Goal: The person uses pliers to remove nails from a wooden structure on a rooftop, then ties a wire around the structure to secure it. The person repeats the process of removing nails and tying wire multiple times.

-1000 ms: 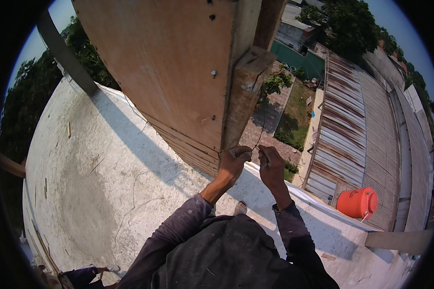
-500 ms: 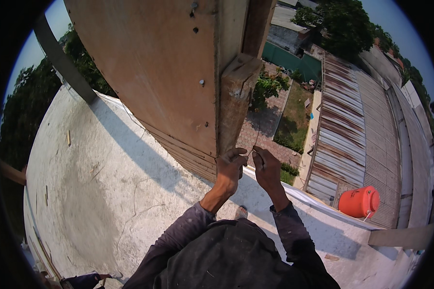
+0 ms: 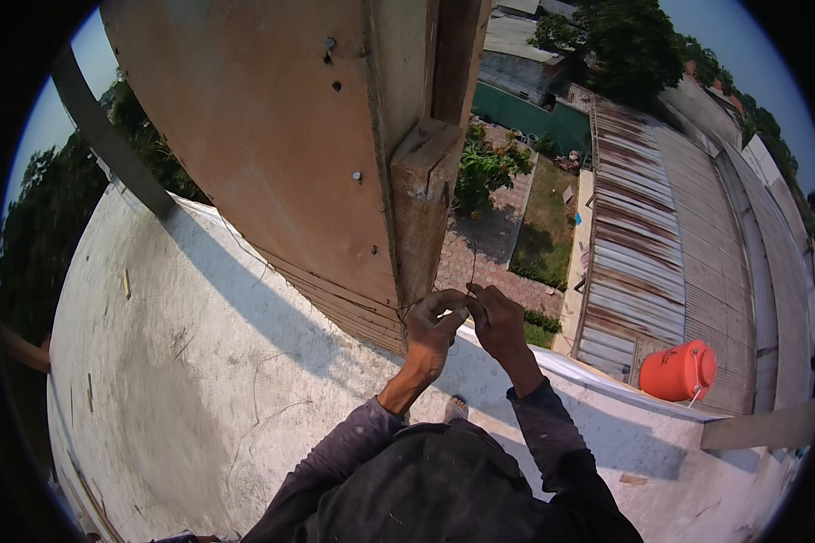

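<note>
Spreading over the left and near ground, a pale concrete slab (image 3: pixel 163 371) looks rough and blotchy, crossed by long shadows. Far to the right lies a corrugated roof (image 3: pixel 638 235), its ridged sheets streaked with rust. A tall brown plywood panel (image 3: pixel 254 136) rises in the middle, flat-faced and scuffed, with thin dark lines running across its lower part. Along its right edge stands a squared timber (image 3: pixel 421 204), coarse-grained and split near its blunt top. A rounded orange-red container (image 3: pixel 677 371) with a thin pale handle sits at the right, by the slab's edge. Dark, cloth-like sleeves (image 3: pixel 358 434) lead up to two bare hands at the timber's lower end, just right of the panel's corner. The left hand (image 3: pixel 431 333) is closed, thumb and curled forefinger pinching at the wire; the right hand (image 3: pixel 500 324) has its fingers folded in and its tips gripping the same strand. A grey, round-headed nail (image 3: pixel 357 176) juts from the plywood. Thinnest of all, the dark wire (image 3: pixel 474 261) stands up from the meeting fingertips, slightly bent, against the paving far below.
</note>
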### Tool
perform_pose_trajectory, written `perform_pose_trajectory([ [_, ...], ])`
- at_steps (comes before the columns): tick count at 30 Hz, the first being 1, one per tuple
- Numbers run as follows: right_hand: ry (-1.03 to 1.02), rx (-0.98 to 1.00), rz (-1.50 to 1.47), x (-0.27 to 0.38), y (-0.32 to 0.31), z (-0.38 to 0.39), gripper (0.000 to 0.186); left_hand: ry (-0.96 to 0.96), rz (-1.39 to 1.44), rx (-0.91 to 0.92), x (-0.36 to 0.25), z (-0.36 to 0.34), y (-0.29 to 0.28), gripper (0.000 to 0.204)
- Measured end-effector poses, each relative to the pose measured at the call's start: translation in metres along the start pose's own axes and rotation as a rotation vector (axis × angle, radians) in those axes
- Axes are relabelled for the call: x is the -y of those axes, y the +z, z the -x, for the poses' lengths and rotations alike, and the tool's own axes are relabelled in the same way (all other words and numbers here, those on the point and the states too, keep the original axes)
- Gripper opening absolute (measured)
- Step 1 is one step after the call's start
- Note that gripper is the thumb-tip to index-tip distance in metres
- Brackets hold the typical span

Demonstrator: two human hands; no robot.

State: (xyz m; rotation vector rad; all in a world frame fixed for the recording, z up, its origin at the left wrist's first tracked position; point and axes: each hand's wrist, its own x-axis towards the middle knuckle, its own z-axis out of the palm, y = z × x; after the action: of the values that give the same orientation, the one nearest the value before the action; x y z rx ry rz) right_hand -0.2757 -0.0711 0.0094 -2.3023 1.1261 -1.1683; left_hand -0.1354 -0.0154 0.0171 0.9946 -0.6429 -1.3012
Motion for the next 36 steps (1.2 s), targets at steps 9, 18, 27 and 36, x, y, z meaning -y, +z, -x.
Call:
perform_pose_trajectory([
  [9, -0.009, 0.041, 0.023, -0.009, -0.009, 0.0, 0.019, 0.308, -0.374, -0.099, 0.021, 0.0, 0.004, 0.033],
  [18, 0.527, 0.049, -0.726, -0.012, -0.007, 0.004, 0.023, 0.216, -0.131, -0.118, 0.031, -0.017, 0.021, 0.025],
  [27, 0.763, 0.078, -0.845, -0.014, -0.019, -0.001, 0.024, 0.003, 0.107, 0.037, 0.013, -0.037, 0.033, 0.028],
  [36, 0.499, -0.072, -0.531, -0.003, -0.012, 0.002, 0.028, -0.267, 0.312, 0.048, 0.017, -0.061, 0.032, 0.03],
])
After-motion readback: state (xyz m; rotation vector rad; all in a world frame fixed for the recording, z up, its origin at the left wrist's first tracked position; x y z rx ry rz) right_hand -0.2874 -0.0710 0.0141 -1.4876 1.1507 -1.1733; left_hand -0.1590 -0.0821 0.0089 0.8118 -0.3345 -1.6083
